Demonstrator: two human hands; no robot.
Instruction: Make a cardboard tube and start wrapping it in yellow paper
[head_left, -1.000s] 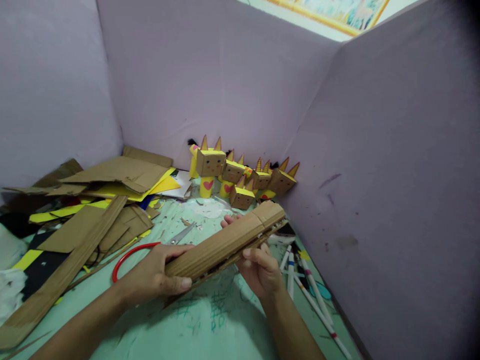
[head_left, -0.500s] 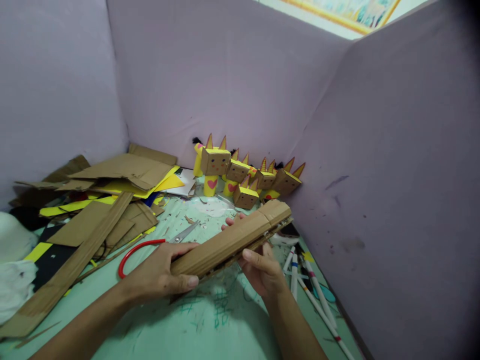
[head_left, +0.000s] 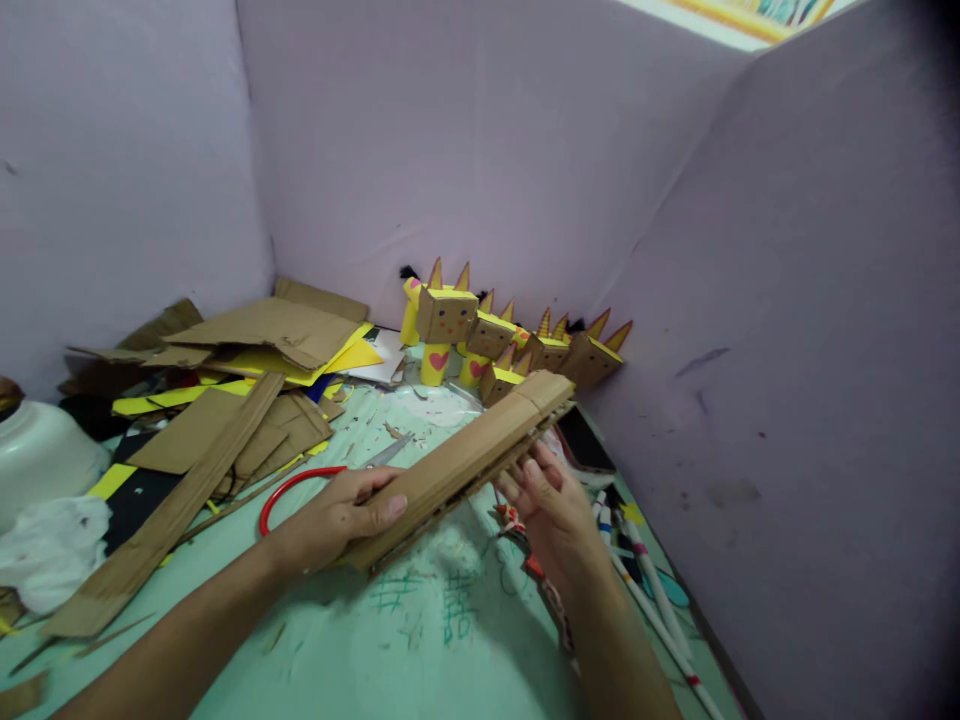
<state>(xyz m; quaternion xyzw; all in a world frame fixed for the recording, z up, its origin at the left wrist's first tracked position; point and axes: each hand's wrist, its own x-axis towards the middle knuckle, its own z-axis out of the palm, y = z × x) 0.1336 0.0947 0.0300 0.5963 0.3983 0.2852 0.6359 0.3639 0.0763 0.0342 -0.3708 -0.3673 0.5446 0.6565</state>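
A long folded piece of corrugated cardboard [head_left: 472, 445] is held up over the table, slanting up to the right, its rough cut edge facing me. My left hand [head_left: 349, 515] grips the lower left end, thumb on top. Just below the right part of the cardboard is my right hand [head_left: 551, 505], fingers apart and slightly bent; whether the fingertips touch the underside I cannot tell. Scissors with red handles [head_left: 296, 485] lie behind my left hand, partly covered by it.
Cardboard sheets [head_left: 266, 330] and a long strip [head_left: 180, 500] pile up at left, near crumpled white material [head_left: 52, 550]. Cardboard figures with pointed horns [head_left: 448, 315] stand at the back wall. Markers [head_left: 660, 610] lie at right. Purple walls [head_left: 487, 140] enclose the table [head_left: 337, 660].
My right hand has let go of the cardboard's edge and moved slightly down and right of it. My left hand still holds the cardboard. The view has shifted a little to the left.
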